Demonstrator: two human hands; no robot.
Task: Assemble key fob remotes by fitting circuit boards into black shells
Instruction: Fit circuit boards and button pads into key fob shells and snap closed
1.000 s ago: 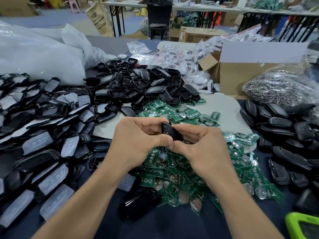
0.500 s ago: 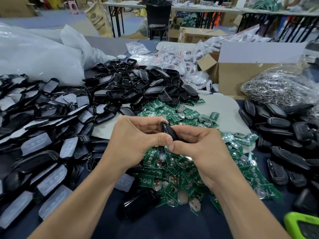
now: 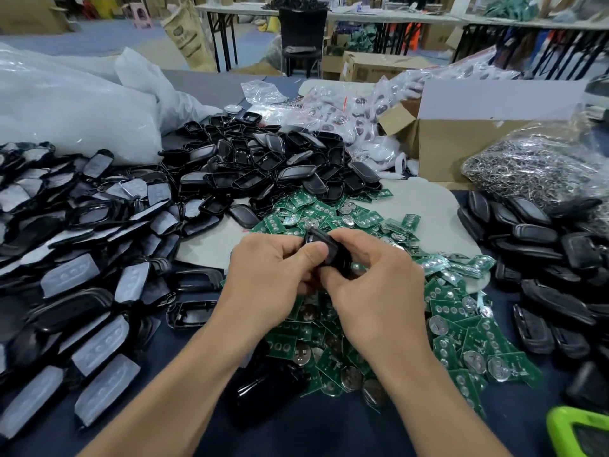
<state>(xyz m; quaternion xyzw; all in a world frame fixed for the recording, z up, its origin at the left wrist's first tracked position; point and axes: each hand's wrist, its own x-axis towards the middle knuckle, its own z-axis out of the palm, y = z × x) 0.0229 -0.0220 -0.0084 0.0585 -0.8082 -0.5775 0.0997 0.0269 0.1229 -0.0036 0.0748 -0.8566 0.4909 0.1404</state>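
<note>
in the head view, the left hand (image 3: 273, 272) and the right hand (image 3: 379, 291) meet above the middle of the dark blue cloth-covered counter (image 3: 329, 433), both gripping one glossy black plastic key fob shell (image 3: 324, 247). the left thumb presses on its upper face, and the curled right fingers wrap its lower end, so neither hand is free. whether a board already sits inside is hidden by the fingers. this looks like the seating or closing step. it is best done with even thumb pressure along the edges while the other hand braces the back, so the board lies flat in its recess and is not forced in at a tilt, which could bend it or leave a gap. counted: two hands, one shell in them, and one dark shell (image 3: 263, 390) lying alone by the left forearm. the spread of green circuit boards with round silver coin cells (image 3: 461, 324) under the hands runs to many dozens, too many to count. the same goes for the heap of empty black shells (image 3: 280, 166) beyond, the pile of black halves with translucent button pads (image 3: 82, 258) at the left, and the closed black fobs (image 3: 543, 258) at the right. there is also one clear bag of metal rings (image 3: 534, 173) and one open cardboard box (image 3: 461, 143).
</note>
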